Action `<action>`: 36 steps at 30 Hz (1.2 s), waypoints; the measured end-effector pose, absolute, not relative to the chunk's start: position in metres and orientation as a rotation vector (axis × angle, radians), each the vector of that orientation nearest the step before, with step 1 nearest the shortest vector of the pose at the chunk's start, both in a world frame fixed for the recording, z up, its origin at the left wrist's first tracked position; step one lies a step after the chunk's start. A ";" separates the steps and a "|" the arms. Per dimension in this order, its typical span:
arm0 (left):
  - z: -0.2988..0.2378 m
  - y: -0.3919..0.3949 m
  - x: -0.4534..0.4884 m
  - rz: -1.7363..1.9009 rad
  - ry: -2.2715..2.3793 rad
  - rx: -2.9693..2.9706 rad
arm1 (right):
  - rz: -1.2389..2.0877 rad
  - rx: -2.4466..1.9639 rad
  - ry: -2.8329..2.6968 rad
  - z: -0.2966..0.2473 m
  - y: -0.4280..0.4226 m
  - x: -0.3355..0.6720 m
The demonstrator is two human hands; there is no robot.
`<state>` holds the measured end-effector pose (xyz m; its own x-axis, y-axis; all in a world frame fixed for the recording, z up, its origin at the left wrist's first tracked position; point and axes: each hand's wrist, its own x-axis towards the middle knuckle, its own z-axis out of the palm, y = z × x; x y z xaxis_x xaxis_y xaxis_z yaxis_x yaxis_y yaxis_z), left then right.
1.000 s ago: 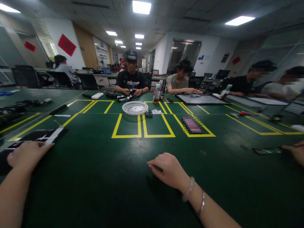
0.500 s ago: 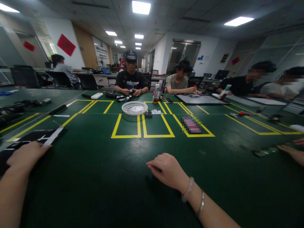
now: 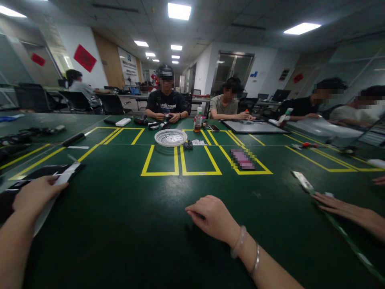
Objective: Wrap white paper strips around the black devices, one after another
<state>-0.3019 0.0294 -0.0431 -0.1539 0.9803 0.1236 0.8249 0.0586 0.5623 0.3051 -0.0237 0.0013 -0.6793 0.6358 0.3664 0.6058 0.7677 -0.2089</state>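
One broad green table [image 3: 168, 249] fills the foreground; at its left lies a flat black pouch [image 3: 12, 192]. The left hand [image 3: 39, 196] sits over the pouch, thumb and fingers pinching a white strip; the right hand [image 3: 212, 214], well apart, has loosely bent fingers, palm side hidden, so I cannot tell whether they close. That strip [image 3: 67, 172] slants across the pouch: gripping it looks done, lifting it clear does not.
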 end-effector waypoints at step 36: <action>0.003 0.011 -0.042 0.362 1.260 2.301 | 0.250 -1.030 -2.587 0.016 -0.027 0.304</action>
<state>-0.0422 0.0112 0.0026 0.5392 0.8422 -0.0022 0.7126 -0.4548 0.5342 0.3036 -0.0265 0.0155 -0.6773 0.6919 0.2502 0.6313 0.7212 -0.2854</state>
